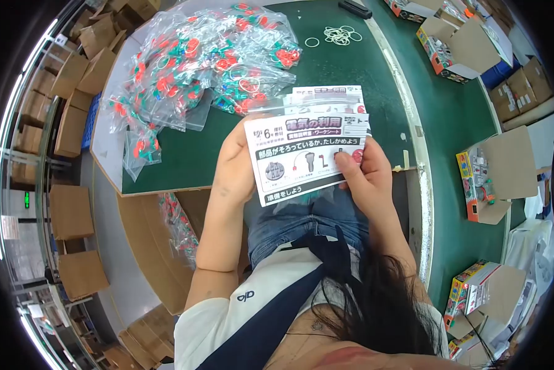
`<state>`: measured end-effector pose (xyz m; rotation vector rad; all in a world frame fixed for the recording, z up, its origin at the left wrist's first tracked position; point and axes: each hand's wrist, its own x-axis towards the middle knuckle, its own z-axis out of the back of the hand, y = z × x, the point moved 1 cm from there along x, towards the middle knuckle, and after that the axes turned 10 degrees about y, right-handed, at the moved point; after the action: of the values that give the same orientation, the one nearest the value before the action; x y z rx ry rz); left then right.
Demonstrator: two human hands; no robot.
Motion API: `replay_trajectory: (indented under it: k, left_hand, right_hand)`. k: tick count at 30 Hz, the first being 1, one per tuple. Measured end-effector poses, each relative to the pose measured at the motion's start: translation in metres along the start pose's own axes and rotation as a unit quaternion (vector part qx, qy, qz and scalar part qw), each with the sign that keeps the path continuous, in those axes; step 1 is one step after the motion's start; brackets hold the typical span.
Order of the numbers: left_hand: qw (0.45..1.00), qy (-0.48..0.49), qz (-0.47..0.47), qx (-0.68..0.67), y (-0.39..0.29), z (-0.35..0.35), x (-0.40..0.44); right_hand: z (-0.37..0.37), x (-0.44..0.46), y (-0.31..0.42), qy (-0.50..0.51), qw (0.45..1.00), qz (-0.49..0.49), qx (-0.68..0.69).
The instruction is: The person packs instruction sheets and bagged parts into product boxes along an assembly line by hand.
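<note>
Over my lap I hold up a printed instruction leaflet [314, 148] with Japanese text and small pictures of parts. My left hand [237, 157] grips its left edge, the fingers mostly hidden behind the paper. At the lower right, my right hand [369, 176] pinches the leaflet, thumb on the front and fingers curled behind. A clear plastic edge [277, 106] shows just above the leaflet; whether my left hand also holds it I cannot tell. Another printed leaflet [329, 92] lies behind on the green table [376, 80].
Clear bags of red and green parts [215, 61] are heaped at the table's left. Rubber bands [342, 35] and a black object [355, 8] lie at the back. Open printed boxes [471, 185] line the right side. Cardboard cartons [70, 209] stand at left.
</note>
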<state>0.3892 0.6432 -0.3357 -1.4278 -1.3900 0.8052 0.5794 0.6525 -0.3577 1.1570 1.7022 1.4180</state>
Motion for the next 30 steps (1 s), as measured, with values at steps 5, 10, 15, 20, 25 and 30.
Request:
replay_trajectory:
  k: [5, 10, 15, 20, 25, 30]
  left_hand:
    - [0.995, 0.01, 0.04, -0.093, 0.019, 0.012, 0.01]
    - [0.975, -0.081, 0.054, -0.2, 0.021, -0.018, 0.011]
    - [0.996, -0.051, -0.002, 0.069, 0.023, -0.018, 0.011]
    - [0.992, -0.045, -0.035, 0.11, 0.028, -0.014, 0.017]
    - [0.985, -0.034, -0.081, 0.147, 0.047, -0.02, 0.019]
    - [0.985, 0.08, -0.096, 0.122, 0.053, -0.022, 0.036]
  right_hand:
    - [0.024, 0.01, -0.008, 0.025, 0.999, 0.015, -0.03]
    - [0.034, 0.019, -0.02, 0.012, 0.987, 0.056, -0.152]
    - [0.042, 0.028, -0.029, -0.011, 0.968, 0.098, -0.229]
    - [0.032, 0.043, -0.014, 0.097, 0.984, 0.009, 0.152]
    - [0.061, 0.023, -0.014, 0.191, 0.972, -0.107, 0.09]
    - [0.17, -0.026, 0.026, -0.258, 0.957, 0.101, -0.082]
